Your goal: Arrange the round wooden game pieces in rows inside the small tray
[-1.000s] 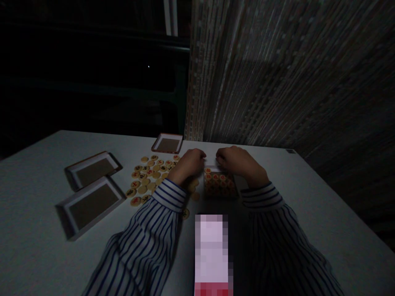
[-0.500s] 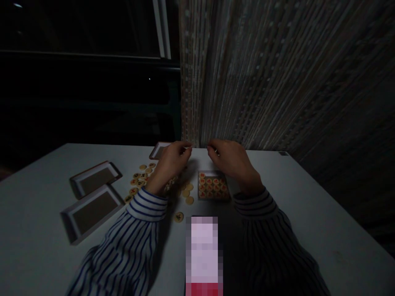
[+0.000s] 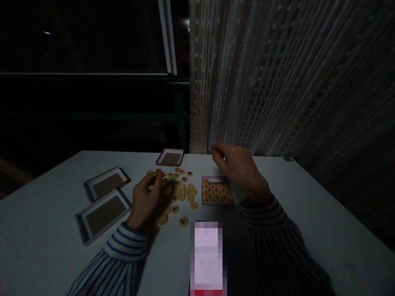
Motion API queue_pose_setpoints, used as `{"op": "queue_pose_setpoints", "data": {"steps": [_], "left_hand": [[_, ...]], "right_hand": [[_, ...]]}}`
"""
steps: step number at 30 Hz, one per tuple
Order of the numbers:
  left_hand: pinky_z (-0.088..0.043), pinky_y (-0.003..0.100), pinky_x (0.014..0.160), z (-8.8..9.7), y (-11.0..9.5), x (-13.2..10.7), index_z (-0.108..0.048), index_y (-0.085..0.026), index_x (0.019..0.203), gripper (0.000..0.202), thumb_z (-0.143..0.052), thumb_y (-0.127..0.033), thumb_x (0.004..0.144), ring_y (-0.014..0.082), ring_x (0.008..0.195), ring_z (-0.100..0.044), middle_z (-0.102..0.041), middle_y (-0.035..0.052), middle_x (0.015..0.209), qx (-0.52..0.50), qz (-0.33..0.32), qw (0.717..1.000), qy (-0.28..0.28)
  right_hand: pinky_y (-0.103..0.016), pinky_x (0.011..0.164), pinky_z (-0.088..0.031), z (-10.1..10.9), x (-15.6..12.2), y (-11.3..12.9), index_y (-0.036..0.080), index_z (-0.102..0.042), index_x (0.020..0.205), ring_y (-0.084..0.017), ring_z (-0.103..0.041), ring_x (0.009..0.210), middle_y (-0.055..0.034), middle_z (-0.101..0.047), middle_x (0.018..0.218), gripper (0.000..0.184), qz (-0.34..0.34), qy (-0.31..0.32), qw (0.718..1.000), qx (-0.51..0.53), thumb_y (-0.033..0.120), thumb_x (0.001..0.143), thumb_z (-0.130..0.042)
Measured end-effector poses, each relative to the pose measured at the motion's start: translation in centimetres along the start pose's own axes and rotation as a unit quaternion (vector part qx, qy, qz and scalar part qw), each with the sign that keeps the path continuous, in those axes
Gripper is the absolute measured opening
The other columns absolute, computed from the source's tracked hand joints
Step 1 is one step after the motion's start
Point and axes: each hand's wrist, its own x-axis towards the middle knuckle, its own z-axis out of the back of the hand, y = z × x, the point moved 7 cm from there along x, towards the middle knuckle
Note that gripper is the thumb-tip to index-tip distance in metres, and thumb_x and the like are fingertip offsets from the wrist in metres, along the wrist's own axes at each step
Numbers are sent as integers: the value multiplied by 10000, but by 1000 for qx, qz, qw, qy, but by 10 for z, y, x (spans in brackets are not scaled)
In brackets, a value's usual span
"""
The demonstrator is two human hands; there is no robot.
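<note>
Loose round pieces lie between two raised hands, with a part-filled box on the right

At the far left, the back tray (image 3: pixel 108 185) and the front tray (image 3: pixel 105 211) lie close together, both slanted. Next comes the left hand (image 3: pixel 145 196), above the left side of the loose pieces (image 3: pixel 187 192). Its thumb and forefinger are drawn close; whether they pinch a piece, I cannot tell. If that forearm drops, the striped left sleeve (image 3: pixel 123 246) could sweep nearby pieces aside. The pieces crowd together on the white table (image 3: pixel 308 230), so a grab at one may well nudge its neighbours. They are flat, pale discs, some showing red or dark marks, others blank. The small tray (image 3: pixel 170 158) lies behind them.

To their right is the box (image 3: pixel 218 179); a dipping wrist could jog it and jumble its rows. The boxed pieces (image 3: pixel 219 193) show red marks, with just one visible in the back row, at its left end. The right hand (image 3: pixel 236 164) hangs over the box's back right corner, fingers curled above the thumb; whether they grip anything, I cannot tell.
</note>
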Motion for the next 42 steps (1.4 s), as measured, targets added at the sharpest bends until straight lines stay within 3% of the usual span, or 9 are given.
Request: {"op": "queue_pose_setpoints", "data": {"steps": [4, 10, 17, 22, 36, 42], "left_hand": [[-476, 273, 757, 12, 12, -9, -655, -165, 902, 286, -514, -400, 820, 167, 818, -623, -677, 37, 853, 9, 17, 1000, -21], [-473, 261, 731, 19, 14, -8, -635, -175, 872, 231, -501, -360, 842, 156, 794, -604, -655, 32, 831, 44, -56, 997, -10], [-461, 253, 698, 28, 19, -4, -619, -180, 787, 253, -465, -364, 867, 147, 744, -591, -638, 23, 771, 28, -46, 998, -23], [-445, 257, 697, 36, 22, -2, -616, -187, 783, 276, -445, -384, 874, 151, 730, -584, -637, 25, 762, 37, -24, 997, -58], [-456, 296, 740, 61, 43, 12, -640, -156, 888, 357, -424, -439, 862, 191, 793, -606, -664, 67, 856, 68, 18, 991, -110], [-474, 319, 768, 56, 50, 17, -645, -149, 948, 346, -423, -400, 860, 203, 834, -614, -666, 94, 927, 66, 22, 995, -76]], "right_hand": [[-278, 685, -414, -4, 0, 8, 193, -650, 983, -175, -632, 785, -43, -697, 867, 262, 14, 4, 999, 34, 259, 897, -411], [-270, 690, -442, -11, 1, 15, 179, -648, 1012, -163, -625, 793, -48, -694, 902, 248, 14, 6, 994, 108, 258, 875, -457], [-254, 645, -465, -25, -2, 18, 186, -636, 1057, -147, -619, 764, -40, -690, 897, 274, -46, -27, 975, 217, 303, 859, -487], [-290, 709, -468, -39, -5, 34, 183, -637, 1064, -172, -624, 835, -55, -691, 941, 284, -34, 23, 985, 165, 293, 855, -478], [-313, 743, -472, -46, -7, 35, 183, -646, 1041, -183, -624, 857, -54, -693, 942, 272, -23, 42, 989, 138, 293, 856, -480], [-304, 785, -468, -56, 2, 38, 182, -648, 1050, -180, -631, 869, -52, -696, 962, 278, -8, 80, 988, 132, 289, 854, -482]]}}
